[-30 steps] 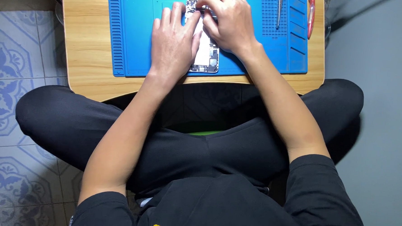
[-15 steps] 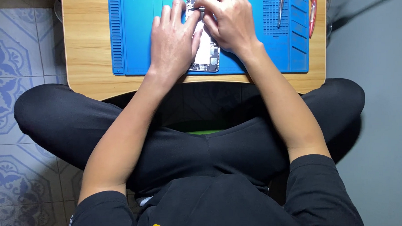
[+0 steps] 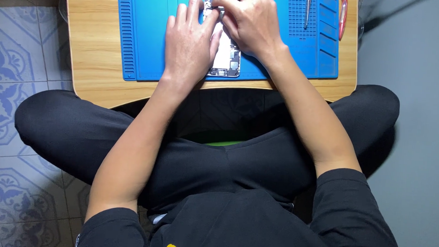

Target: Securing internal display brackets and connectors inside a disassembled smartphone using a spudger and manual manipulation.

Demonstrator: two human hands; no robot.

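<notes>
The table is light wood, smooth w/ a soft shine. The blue mat looks like matt rubber, w/ ridges on its edges. The open phone shows shiny metal bits & dark parts inside. The tweezers are thin grey metal. The trousers are black matt cloth. The floor tiles look smooth & a bit glossy.

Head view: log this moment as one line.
left hand: flat on opened phone | right hand: fingertips at phone's top | blue mat on wooden table | tweezers unused
</notes>
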